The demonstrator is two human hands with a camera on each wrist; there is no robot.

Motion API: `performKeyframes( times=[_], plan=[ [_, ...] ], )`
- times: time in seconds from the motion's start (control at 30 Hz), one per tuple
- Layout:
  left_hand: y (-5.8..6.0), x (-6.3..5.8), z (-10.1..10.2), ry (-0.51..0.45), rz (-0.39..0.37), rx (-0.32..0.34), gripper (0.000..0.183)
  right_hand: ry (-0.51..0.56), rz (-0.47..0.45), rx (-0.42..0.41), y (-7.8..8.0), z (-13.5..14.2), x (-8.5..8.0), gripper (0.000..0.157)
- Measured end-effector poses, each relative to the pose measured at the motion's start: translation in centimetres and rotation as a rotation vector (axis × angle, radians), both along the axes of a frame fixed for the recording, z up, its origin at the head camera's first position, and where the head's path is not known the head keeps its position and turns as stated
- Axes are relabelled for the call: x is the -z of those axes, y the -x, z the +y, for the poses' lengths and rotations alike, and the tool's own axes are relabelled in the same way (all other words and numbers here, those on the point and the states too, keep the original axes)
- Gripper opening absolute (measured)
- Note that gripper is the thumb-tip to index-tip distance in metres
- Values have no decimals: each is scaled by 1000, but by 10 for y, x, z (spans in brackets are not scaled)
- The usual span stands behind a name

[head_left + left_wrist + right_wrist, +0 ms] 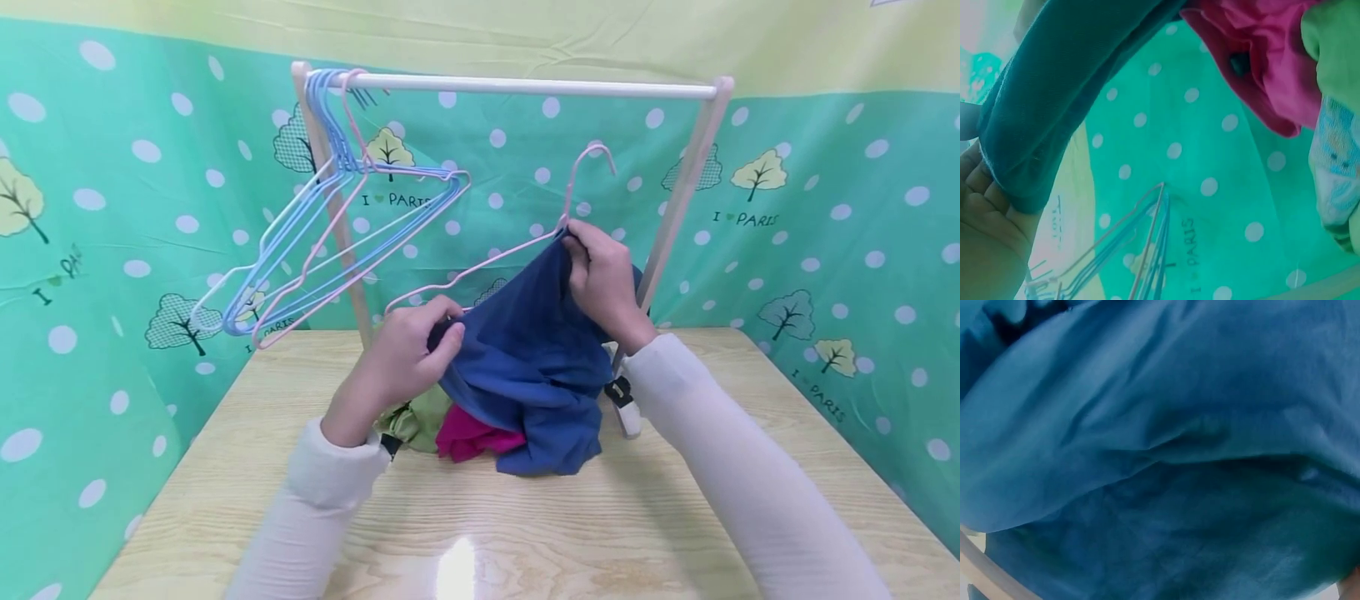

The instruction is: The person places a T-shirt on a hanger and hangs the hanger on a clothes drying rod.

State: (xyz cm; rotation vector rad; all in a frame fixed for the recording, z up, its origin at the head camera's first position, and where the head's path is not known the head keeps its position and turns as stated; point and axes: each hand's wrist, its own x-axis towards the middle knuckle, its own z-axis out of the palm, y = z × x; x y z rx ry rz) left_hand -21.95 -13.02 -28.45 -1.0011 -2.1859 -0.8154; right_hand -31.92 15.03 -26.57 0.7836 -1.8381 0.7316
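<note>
A dark blue garment [525, 333] hangs between my two hands, its lower folds bunched over the table. My left hand [412, 346] pinches one edge of it between thumb and fingers. Higher up, my right hand [606, 279] grips the garment right below the hook of a pink wire hanger [480, 265]. The hanger's left arm shows behind the cloth; its right part is hidden. In the left wrist view the garment's edge [1029, 125] lies against the fingers. Blue cloth [1160, 437] fills most of the right wrist view.
Several blue and pink hangers [341, 171] hang at the left end of a white rail [525, 85] on a wooden rack. Beneath the garment, a magenta cloth [472, 435] and a green cloth [423, 417] lie on the wooden table [570, 533]. A dotted curtain surrounds the table.
</note>
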Motion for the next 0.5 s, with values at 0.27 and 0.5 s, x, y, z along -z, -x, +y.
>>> performKeyframes(
  times=[0.27,0.5],
  plan=[
    [-4,-10,-17,-44,34,-53,14,-16,-24,3,1,6,2,20],
    [-4,-17,-39,-107,66,-84,12,-4,-58,-14,1,11,-2,17]
  ],
)
